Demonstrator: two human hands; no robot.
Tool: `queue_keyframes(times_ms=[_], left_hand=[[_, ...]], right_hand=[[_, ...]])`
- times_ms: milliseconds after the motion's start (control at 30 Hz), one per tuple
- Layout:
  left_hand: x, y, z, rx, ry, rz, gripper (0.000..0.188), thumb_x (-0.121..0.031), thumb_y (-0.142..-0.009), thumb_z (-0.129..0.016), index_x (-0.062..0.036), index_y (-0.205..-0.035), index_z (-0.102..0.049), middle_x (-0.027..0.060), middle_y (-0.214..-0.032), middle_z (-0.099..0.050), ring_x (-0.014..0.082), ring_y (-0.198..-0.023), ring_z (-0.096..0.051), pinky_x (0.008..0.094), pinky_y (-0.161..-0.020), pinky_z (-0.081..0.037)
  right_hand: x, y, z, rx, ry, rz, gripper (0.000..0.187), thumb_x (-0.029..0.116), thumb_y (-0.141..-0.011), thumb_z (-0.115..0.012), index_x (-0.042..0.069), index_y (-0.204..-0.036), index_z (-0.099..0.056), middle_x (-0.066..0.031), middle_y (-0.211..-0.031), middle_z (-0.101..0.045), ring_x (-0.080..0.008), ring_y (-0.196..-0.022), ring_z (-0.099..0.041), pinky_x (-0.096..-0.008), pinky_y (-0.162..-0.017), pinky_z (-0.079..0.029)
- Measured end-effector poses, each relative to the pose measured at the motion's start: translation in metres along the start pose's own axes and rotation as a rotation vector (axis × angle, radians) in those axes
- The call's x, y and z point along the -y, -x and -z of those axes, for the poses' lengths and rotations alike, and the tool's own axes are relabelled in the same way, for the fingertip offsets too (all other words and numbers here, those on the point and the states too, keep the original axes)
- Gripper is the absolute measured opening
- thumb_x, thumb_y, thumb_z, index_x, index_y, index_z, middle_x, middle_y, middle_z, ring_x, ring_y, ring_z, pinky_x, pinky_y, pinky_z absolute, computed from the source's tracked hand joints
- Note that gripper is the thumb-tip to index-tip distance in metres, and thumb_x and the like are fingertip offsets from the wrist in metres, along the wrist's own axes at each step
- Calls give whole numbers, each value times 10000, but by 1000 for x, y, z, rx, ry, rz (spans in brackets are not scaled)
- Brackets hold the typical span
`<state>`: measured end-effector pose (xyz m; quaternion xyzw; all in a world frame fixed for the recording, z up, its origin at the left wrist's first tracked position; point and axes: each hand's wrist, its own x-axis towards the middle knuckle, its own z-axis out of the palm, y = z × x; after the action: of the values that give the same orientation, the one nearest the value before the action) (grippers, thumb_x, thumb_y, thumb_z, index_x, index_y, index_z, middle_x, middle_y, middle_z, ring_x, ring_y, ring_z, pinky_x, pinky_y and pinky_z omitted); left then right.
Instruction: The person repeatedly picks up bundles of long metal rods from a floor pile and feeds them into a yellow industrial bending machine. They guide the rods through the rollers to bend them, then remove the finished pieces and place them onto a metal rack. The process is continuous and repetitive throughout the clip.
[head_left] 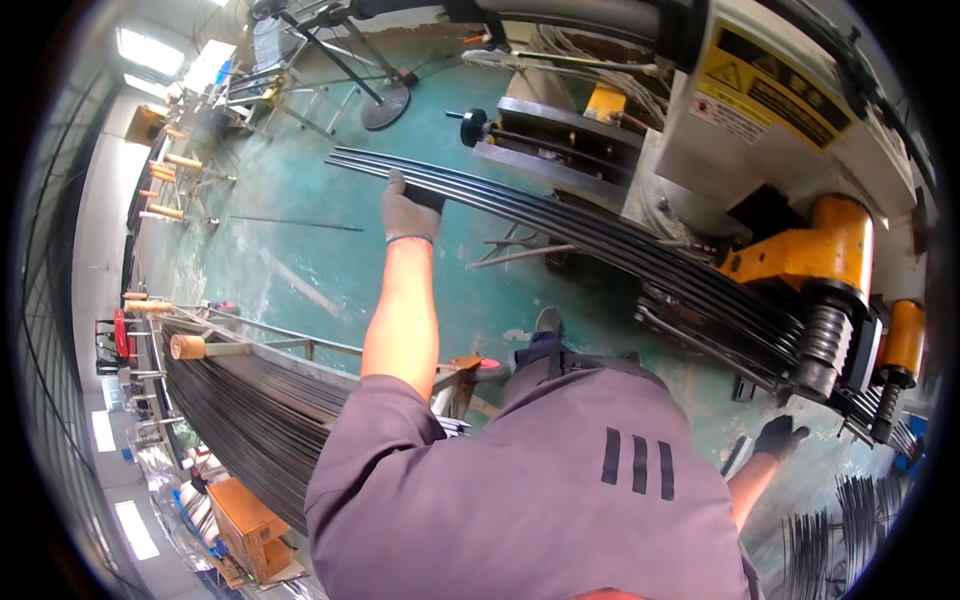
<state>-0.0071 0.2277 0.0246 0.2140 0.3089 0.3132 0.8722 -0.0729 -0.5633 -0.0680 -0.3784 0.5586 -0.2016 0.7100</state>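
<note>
My left hand (412,210), in a grey glove with dark fingers, is closed round the near side of a bundle of long dark metal rods (560,222), close to their far-left ends. The bundle slants down to the right, toward a machine's orange clamp arm (800,245) and a ribbed steel spring post (825,345). Lower right, my right hand (780,437), in a dark glove, hangs below the machine, apart from the rods. Its fingers show in part, spread, with nothing visible in them.
A pale machine body (790,90) with warning labels overhangs the right side. Another stack of dark rods (250,410) lies on a rack at left. A wooden box (245,520) stands at lower left. More upright rods (855,520) stand at lower right. A round stand base (386,106) sits on the green floor.
</note>
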Motion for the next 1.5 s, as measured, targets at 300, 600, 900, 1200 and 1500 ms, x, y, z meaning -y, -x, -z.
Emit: queue_keyframes(times_ms=[300,600,900,1200,1500], left_hand=[[-127,-141,38,-40,-293,-137,210,-234,-1004,-473,-70,-978,-602,68,-916,-649,225,-839,-653,431,-749,-553],[-156,-157,60,230,-499,90,508,-343,-1029,-393,75,-1286,-524,214,-1332,-557,364,-1265,-504,506,-1107,-371],[-190,-165,92,319,-884,-197,557,-493,-1000,-432,-26,-1288,-523,187,-1328,-556,359,-1226,-521,567,-1033,-426],[-25,-11,84,-166,-353,29,669,-448,-1012,-410,31,-1457,-266,236,-1473,-385,453,-1312,-422,604,-1096,-355],[164,113,89,-129,-372,508,445,-376,-1022,-400,-58,-1310,-519,112,-1391,-520,299,-1302,-445,495,-1095,-344]], right_hand=[[-146,30,99,-164,176,-194,418,457,-974,-499,80,-1145,-562,-78,-1092,-572,-217,-972,-529,-402,-843,-365],[-158,49,112,-171,171,-173,365,502,-941,-576,145,-1016,-590,-36,-843,-604,-183,-718,-551,-324,-607,-429],[-167,41,39,238,194,-383,402,512,-944,-585,138,-825,-499,-9,-599,-436,-170,-465,-404,-286,-426,-320],[-167,-24,20,533,554,-398,201,241,-961,-518,181,-774,-475,22,-597,-404,-120,-479,-405,-285,-433,-332],[-90,-38,-9,648,881,-229,203,253,-936,-583,122,-792,-528,-18,-636,-501,-124,-487,-461,-282,-433,-364]])
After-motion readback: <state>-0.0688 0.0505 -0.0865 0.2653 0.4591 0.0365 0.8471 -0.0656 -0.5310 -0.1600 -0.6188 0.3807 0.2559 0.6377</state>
